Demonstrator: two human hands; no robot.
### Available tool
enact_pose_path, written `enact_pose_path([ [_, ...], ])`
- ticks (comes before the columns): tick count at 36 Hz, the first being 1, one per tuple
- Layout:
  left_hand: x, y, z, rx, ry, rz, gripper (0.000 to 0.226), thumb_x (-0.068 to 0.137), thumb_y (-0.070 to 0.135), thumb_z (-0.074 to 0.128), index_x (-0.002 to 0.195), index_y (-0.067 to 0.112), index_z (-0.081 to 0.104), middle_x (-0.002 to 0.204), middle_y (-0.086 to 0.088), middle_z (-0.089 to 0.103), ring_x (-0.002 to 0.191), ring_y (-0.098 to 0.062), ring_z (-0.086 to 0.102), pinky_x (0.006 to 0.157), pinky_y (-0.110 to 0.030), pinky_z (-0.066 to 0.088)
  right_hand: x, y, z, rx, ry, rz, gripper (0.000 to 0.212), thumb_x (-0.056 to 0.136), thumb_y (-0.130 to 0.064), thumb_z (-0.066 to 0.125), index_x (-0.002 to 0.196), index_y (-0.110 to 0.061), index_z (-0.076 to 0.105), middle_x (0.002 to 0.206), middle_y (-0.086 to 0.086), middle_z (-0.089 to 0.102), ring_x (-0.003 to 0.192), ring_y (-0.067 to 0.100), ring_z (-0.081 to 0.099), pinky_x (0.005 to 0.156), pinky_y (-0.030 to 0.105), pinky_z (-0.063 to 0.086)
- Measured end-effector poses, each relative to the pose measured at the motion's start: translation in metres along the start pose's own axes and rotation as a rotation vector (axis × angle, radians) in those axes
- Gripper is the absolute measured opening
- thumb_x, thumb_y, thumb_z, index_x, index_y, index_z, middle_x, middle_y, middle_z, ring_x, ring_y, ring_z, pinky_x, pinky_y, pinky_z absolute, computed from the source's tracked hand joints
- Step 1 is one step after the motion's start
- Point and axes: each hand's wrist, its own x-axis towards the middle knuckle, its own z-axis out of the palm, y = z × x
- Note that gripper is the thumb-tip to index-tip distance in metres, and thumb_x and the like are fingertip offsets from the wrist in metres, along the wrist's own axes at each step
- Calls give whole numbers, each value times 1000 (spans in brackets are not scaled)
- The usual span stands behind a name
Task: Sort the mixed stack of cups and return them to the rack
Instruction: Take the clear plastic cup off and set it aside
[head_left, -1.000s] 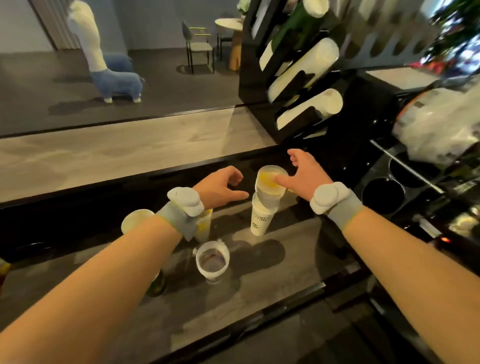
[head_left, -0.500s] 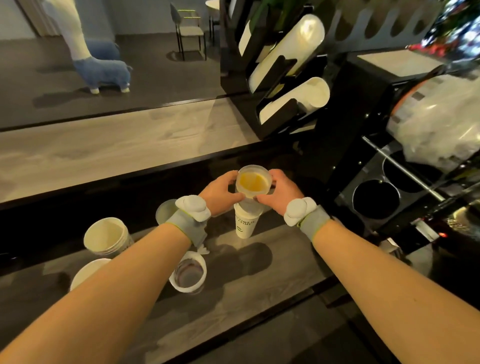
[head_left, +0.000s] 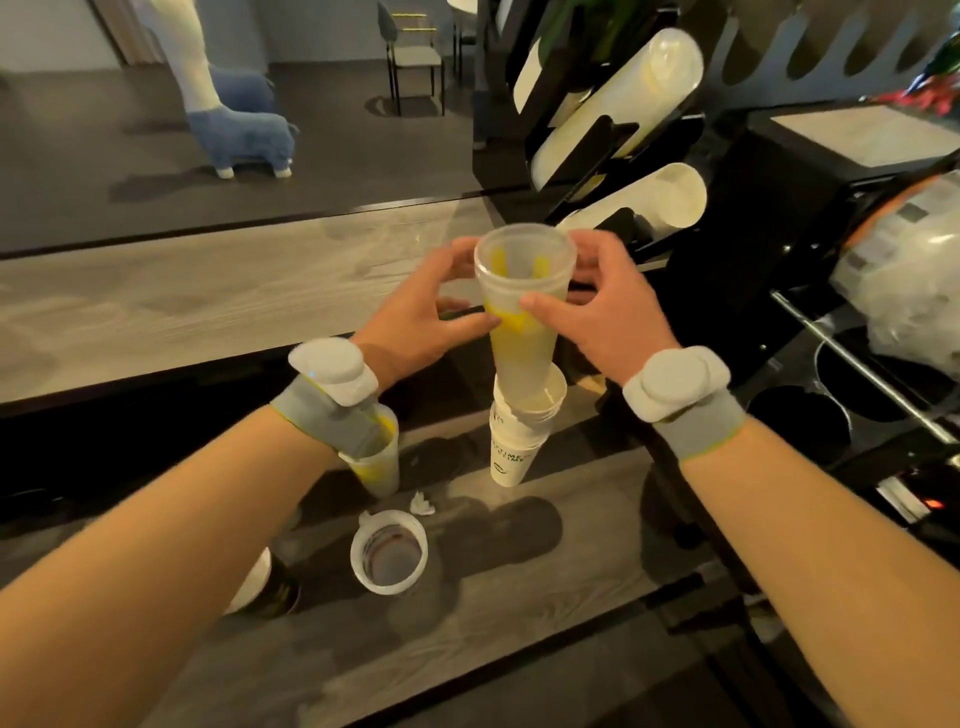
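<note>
Both hands hold a clear plastic cup with yellow print (head_left: 522, 291), lifted almost out of the white paper cups (head_left: 519, 431) stacked below it on the counter. My left hand (head_left: 426, 312) grips its left side, my right hand (head_left: 602, 306) its right side. The black cup rack (head_left: 587, 140) stands behind, with slanted rows of white and clear cups. Another clear cup with yellow print (head_left: 376, 462) stands under my left wrist. A clear cup with dark print (head_left: 388, 552) stands nearer to me. A white cup (head_left: 254, 582) is partly hidden by my left forearm.
The work counter (head_left: 519, 597) is grey wood-grain with a dark front edge. A raised wooden ledge (head_left: 208, 291) runs behind it. Round black wells (head_left: 800, 415) and a metal bar sit at the right, under a plastic-wrapped bundle (head_left: 904, 270). A small white scrap (head_left: 422, 503) lies between the cups.
Both hands closed on the clear yellow-printed cup and raised it up out of the white paper cup stack. The view moved closer to the rack.
</note>
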Motion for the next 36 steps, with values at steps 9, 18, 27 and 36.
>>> enact_pose_path([
  [9, -15, -2, -57, -39, 16, -64, 85, 76, 42, 78, 146, 28, 32, 142, 4, 51, 130, -14, 51, 102, -45, 50, 13, -37, 41, 98, -105, -31, 67, 73, -41, 82, 128, -25, 46, 119, -14, 58, 106, -4, 57, 85, 15, 51],
  [18, -64, -61, -91, 129, 9, -223, 79, 77, 34, 79, 145, 26, 39, 136, 9, 53, 125, -7, 52, 102, -40, 50, 7, -19, 122, 90, -326, 51, 65, 70, -37, 85, 120, -35, 44, 115, -18, 57, 103, -5, 56, 77, 8, 47],
  [27, -90, -101, -97, 102, -6, -329, 93, 74, 51, 74, 151, 31, 27, 143, 11, 48, 128, -2, 48, 97, -17, 47, -1, 6, 169, 100, -374, 123, 71, 67, -27, 89, 124, -25, 48, 123, -4, 56, 109, 2, 57, 87, 15, 49],
  [36, -106, -131, -84, 388, -48, -328, 93, 71, 59, 74, 148, 26, 33, 135, 10, 54, 117, -2, 52, 94, -16, 44, -15, 42, 199, -105, -434, 140, 75, 66, -28, 88, 127, -27, 45, 121, -7, 54, 109, 7, 55, 92, 27, 49],
])
